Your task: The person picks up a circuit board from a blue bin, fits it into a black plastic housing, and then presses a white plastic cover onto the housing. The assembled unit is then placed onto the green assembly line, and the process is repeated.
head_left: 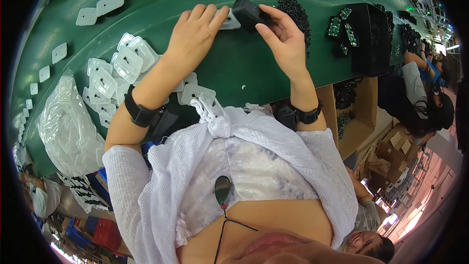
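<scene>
My right hand (pixel 285 36) is closed on a black rectangular block (pixel 249 13), thumb and fingers pinching its right end. My left hand (pixel 194 34) is curled, knuckles up, over a small white plastic cover (pixel 230 21) at the block's left side. Most of that cover is hidden under the fingers. Whether cover and block touch, I cannot tell. Both hands are over the green bench (pixel 234 63). Right of the block is a pile of small black parts (pixel 295 14). Loose white plastic covers (pixel 129 61) are heaped left of my left forearm.
A clear plastic bag of white parts (pixel 73 127) rests at the left. White covers (pixel 110 3) stand in a row along the bench's far side. Green circuit boards (pixel 334 27) lie beside a black bin (pixel 366 39) at right. Other people (pixel 420 98) are nearby.
</scene>
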Available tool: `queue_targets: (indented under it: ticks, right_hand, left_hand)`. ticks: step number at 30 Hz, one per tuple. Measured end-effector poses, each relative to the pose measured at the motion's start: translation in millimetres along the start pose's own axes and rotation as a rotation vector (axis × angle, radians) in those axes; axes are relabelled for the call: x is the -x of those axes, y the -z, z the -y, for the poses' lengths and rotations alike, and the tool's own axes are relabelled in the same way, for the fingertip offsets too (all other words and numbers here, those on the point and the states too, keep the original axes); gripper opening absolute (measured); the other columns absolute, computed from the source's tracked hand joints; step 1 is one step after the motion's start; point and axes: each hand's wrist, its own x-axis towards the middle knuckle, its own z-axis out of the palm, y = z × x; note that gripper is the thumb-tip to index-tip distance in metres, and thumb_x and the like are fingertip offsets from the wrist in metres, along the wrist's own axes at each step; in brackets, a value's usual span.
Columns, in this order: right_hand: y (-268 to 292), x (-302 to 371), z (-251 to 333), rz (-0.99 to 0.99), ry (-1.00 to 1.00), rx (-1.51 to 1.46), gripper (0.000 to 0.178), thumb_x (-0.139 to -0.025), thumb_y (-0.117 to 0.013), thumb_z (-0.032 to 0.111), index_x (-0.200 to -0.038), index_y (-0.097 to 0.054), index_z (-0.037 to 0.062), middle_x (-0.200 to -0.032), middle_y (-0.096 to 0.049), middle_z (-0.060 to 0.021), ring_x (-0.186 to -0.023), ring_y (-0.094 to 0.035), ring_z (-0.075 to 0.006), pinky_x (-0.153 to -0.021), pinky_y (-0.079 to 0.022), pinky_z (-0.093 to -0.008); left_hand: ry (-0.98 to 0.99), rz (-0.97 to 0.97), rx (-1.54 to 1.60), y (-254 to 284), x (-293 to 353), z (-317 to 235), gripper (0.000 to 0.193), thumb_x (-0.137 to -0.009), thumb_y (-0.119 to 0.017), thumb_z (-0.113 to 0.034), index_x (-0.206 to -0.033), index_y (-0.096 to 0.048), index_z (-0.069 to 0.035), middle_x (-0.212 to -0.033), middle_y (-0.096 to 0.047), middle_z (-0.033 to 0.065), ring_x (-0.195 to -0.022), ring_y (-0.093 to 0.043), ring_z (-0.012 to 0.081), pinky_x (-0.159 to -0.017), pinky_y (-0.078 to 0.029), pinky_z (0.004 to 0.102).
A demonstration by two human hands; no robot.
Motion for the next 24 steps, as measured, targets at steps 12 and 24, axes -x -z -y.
queue_targets:
  ticks: [12, 24]
  right_hand:
    - [-21.0, -13.2, 5.8, 0.171, 0.475, 0.906, 0.035, -0.08, -0.071, 0.013, -0.114, -0.065, 0.0074, -0.109, -0.066, -0.0089, -0.1, -0.062, -0.0273, -0.084, -0.052, -0.0355]
    - [-32.7, -8.0, -4.3, 0.163, 0.457, 1.019, 0.036, -0.08, -0.07, 0.011, -0.116, -0.063, 0.0071, -0.108, -0.065, -0.0089, -0.096, -0.062, -0.0265, -0.08, -0.053, -0.0351]
  left_hand:
    - [0.045, -0.038, 0.477, 13.0, 16.0, 14.1, 0.065, -0.077, -0.047, 0.012, -0.138, -0.048, -0.01, -0.14, -0.051, 0.0115, -0.129, -0.048, 0.0282, -0.106, -0.038, 0.0403]
    - [0.006, 0.069, 0.242, 7.3, 21.4, 11.8, 0.063, -0.078, -0.048, 0.008, -0.138, -0.049, -0.011, -0.142, -0.05, 0.0054, -0.131, -0.047, 0.0243, -0.107, -0.036, 0.0386]
